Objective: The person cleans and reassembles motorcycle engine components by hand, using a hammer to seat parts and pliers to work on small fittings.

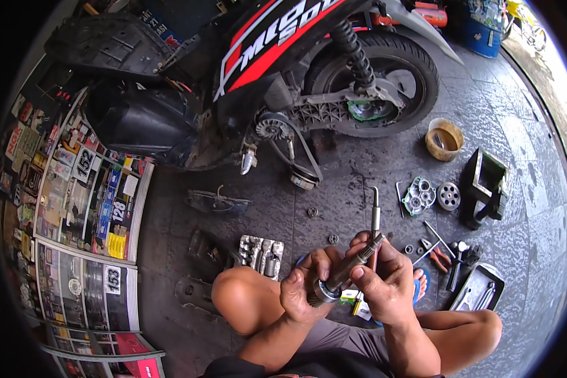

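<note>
My left hand (pixel 305 283) grips the lower end of a metal shaft (pixel 353 268), around a bearing (pixel 327 291) beside a toothed part. My right hand (pixel 387 283) holds the splined upper section, its thumb against the shaft, which is tilted up to the right. Behind them a long bent-tipped rod (pixel 375 214) runs into my right fingers; I cannot tell if they hold it. A metal socket tray (pixel 258 249) and small yellow boxes (pixel 362 307) lie near my hands, between my bent legs.
A scooter (pixel 277 38) stands ahead with its belt hanging. On the floor at right lie a bowl (pixel 444 129), cover parts (pixel 417 196), a dark container (pixel 498 170), pliers (pixel 439 258), a hammer (pixel 457 261) and a tool tray (pixel 498 274). A display case (pixel 132 220) borders the left.
</note>
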Demonstrator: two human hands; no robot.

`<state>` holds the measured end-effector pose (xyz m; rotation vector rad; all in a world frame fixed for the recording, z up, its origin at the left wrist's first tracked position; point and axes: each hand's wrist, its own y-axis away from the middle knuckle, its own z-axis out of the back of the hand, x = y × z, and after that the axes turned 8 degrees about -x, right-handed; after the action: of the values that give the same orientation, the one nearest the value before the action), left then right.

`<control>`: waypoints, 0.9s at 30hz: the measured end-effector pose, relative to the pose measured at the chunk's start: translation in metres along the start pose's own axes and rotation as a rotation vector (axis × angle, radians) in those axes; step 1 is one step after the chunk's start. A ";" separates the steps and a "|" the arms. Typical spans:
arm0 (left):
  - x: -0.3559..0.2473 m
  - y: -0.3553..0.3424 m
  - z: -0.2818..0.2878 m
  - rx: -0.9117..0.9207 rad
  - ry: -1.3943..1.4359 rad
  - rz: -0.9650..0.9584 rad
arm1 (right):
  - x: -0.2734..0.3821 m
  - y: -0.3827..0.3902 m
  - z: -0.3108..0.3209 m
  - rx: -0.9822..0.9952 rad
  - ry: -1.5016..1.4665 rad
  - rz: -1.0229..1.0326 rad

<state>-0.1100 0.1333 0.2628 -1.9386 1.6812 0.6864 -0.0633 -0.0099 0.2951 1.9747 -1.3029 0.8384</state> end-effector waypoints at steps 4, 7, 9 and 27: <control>0.002 0.000 0.002 -0.023 -0.058 -0.039 | -0.006 -0.003 -0.004 -0.052 0.072 0.069; 0.001 -0.004 0.005 -0.064 -0.021 -0.052 | -0.018 -0.008 0.001 -0.102 0.390 0.306; 0.000 -0.009 0.011 -0.083 0.020 -0.068 | -0.035 -0.010 0.017 -0.160 0.364 0.272; -0.001 -0.005 0.044 -0.246 -0.146 -0.243 | -0.211 -0.029 0.163 -0.626 1.355 -0.010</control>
<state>-0.1080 0.1635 0.2299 -2.1564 1.2970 0.9488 -0.0742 -0.0131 0.0269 0.5850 -0.5643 1.2081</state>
